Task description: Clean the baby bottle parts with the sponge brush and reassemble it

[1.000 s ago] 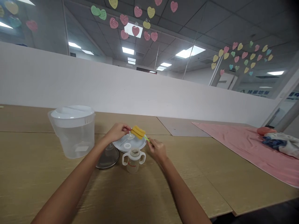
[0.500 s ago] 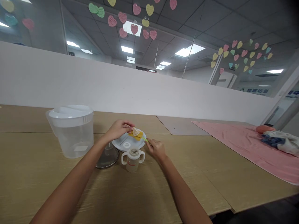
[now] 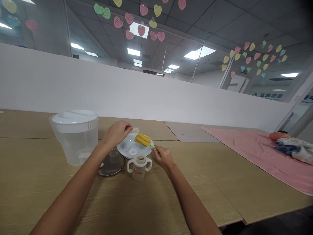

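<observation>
My right hand (image 3: pixel 164 156) is closed round the green handle of a yellow sponge brush (image 3: pixel 142 139), whose head is above a white plate (image 3: pixel 124 148). My left hand (image 3: pixel 119 132) pinches a small translucent piece (image 3: pixel 134 130), held over the plate's far edge, apart from the brush. Its exact kind is too small to make out. On the plate lies a white ring (image 3: pixel 132 152). An uncapped baby bottle (image 3: pixel 139 171) with two white handles stands upright in front of the plate. Partly behind my left forearm rests a clear lid-like dome (image 3: pixel 112 164) with a metal rim.
A large clear pitcher (image 3: pixel 79 143) with a white lid stands at the left. A pink cloth (image 3: pixel 256 153) covers the table's right side, with an orange object (image 3: pixel 278 135) and bundled fabric (image 3: pixel 290 147) on it. A low white wall (image 3: pixel 122 91) runs behind the table.
My left hand has drawn the translucent piece up and left, away from the brush head. The brush head has turned slightly and shows fully. My right hand has hardly moved.
</observation>
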Demonstrator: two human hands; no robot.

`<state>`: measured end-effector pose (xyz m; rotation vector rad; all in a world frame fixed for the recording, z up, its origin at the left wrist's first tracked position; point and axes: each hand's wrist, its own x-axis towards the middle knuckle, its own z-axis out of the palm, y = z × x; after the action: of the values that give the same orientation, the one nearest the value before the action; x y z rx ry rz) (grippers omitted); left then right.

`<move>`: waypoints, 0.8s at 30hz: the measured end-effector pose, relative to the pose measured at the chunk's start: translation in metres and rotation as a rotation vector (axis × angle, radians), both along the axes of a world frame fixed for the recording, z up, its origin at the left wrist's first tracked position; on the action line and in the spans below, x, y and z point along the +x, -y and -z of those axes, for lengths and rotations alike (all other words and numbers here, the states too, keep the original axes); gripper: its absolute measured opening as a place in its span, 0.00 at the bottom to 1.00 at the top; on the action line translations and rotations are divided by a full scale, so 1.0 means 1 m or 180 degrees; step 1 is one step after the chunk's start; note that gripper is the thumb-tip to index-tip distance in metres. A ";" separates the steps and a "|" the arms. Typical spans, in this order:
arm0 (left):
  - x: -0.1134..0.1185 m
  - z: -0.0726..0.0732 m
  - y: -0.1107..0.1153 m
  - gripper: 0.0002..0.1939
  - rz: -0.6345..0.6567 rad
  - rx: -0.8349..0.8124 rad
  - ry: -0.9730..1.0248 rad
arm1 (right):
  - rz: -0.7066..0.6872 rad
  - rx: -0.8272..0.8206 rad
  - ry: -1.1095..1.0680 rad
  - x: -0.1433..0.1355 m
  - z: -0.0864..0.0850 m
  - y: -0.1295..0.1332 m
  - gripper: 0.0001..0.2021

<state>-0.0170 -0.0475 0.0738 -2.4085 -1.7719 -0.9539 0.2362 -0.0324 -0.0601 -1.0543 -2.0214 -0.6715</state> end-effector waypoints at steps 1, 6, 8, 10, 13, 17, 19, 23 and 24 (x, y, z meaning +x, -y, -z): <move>-0.005 -0.003 0.003 0.15 -0.0170 -0.0162 -0.0309 | 0.0034 -0.0007 -0.0017 0.000 0.000 0.000 0.13; -0.028 -0.004 0.004 0.06 -0.0384 -0.1263 -0.1100 | 0.0151 -0.0015 -0.0052 0.001 -0.001 0.000 0.15; -0.031 0.004 -0.003 0.01 -0.0320 -0.1587 -0.1186 | 0.0125 0.0010 -0.0057 0.001 -0.001 -0.001 0.15; -0.030 0.013 -0.009 0.04 -0.0253 -0.1839 -0.1207 | 0.0094 0.0038 -0.0082 0.001 0.001 -0.001 0.14; -0.026 0.024 -0.011 0.05 -0.0190 -0.2053 -0.1130 | 0.0083 0.0063 -0.0107 0.001 0.002 -0.002 0.14; -0.021 0.025 -0.005 0.04 -0.0169 -0.1986 -0.1125 | 0.0073 0.0111 -0.0100 0.001 0.003 -0.002 0.14; -0.018 0.022 -0.005 0.02 -0.0172 -0.1664 -0.1204 | 0.0082 0.0099 -0.0092 0.001 0.002 -0.002 0.13; -0.001 0.021 -0.007 0.09 0.0078 -0.1173 -0.1108 | 0.0054 0.0071 -0.0085 0.000 0.000 -0.001 0.13; 0.004 0.024 -0.008 0.10 0.0178 -0.1128 -0.1058 | 0.0052 0.0061 -0.0085 0.000 0.000 -0.001 0.14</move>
<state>-0.0126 -0.0392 0.0494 -2.6280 -1.8796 -0.2259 0.2361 -0.0317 -0.0601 -1.0642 -1.9818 -0.6805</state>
